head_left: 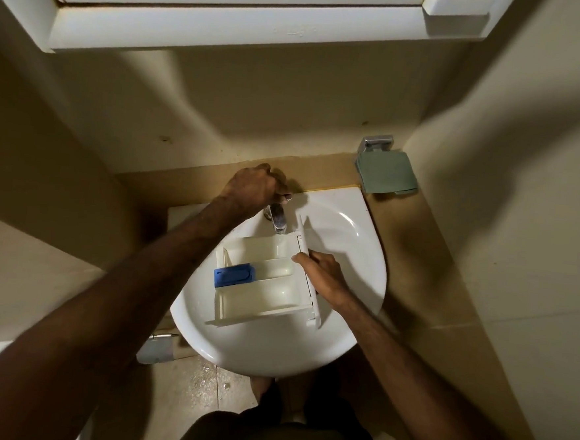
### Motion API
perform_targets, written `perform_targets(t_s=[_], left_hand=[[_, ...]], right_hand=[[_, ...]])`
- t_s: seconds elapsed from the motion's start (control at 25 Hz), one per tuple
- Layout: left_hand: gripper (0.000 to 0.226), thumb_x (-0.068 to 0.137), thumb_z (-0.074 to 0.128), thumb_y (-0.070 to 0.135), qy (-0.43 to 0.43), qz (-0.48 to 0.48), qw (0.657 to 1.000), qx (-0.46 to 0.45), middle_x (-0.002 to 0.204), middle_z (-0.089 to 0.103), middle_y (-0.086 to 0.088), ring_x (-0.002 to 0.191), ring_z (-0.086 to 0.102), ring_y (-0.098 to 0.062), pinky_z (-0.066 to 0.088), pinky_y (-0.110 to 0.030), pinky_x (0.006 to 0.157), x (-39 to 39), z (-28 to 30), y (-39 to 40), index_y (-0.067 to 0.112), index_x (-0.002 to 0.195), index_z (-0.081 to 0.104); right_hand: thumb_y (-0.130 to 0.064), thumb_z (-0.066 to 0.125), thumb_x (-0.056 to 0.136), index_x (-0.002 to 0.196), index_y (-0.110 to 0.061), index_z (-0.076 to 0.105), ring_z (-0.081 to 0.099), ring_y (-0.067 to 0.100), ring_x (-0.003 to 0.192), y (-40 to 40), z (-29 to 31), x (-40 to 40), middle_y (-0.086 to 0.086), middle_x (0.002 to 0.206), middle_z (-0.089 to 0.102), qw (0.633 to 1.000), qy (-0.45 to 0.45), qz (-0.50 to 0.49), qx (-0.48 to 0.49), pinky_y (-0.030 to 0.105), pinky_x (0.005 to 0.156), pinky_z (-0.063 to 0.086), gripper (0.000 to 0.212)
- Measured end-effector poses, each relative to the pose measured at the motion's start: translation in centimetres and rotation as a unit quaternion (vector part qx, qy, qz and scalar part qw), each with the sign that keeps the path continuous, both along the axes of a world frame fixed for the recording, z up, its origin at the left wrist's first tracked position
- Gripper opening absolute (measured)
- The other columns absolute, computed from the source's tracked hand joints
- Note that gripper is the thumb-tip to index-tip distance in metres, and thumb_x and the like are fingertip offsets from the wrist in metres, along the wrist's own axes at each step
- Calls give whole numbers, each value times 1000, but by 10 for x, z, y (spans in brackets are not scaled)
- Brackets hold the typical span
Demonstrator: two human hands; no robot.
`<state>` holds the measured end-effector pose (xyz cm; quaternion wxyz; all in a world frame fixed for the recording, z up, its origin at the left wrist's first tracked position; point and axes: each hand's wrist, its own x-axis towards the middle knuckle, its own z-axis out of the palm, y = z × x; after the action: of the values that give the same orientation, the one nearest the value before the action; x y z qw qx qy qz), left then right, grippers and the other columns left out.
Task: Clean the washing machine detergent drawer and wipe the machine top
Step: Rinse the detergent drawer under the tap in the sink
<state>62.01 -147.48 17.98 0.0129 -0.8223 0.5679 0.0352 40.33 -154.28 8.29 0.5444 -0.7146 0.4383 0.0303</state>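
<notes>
The white detergent drawer [270,280] lies flat in the white sink [356,231], its front panel to the right. A blue insert [234,274] fills part of its middle compartment at the left. My right hand [322,273] grips the drawer's front panel. My left hand [256,186] is closed over the handle of the chrome tap [278,219] at the sink's back. The spout ends above the drawer's far compartment; running water cannot be made out.
A folded green cloth [384,171] rests on the tan ledge at the back right, below a chrome fitting [376,144]. A white cabinet [227,19] hangs overhead. Walls stand close on both sides. A toilet-roll holder [156,348] sits low at the left.
</notes>
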Motion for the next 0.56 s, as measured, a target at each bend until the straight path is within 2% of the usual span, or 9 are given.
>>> perform_targets(t_s=[0.4,0.56], left_hand=[[37,101,60,43,7,13,1000,-13,118,65,-12,105,61,-28,49,-38,82,-4,-3,0,29,134,68],[37,101,61,41,16,-4,1000,-25,122,67,-7,108,60,-27,50,-38,81,-1,-6,-1,26,135,66]], right_hand=[[-60,61,78,87,-22,74,70,23,88,2,7,0,-2,82,75,1000,17,-3,-11,46,89,58,41],[-62,60,75,88,-21,74,71,23,88,3,7,-2,-2,83,75,1000,18,-1,-12,47,89,58,45]])
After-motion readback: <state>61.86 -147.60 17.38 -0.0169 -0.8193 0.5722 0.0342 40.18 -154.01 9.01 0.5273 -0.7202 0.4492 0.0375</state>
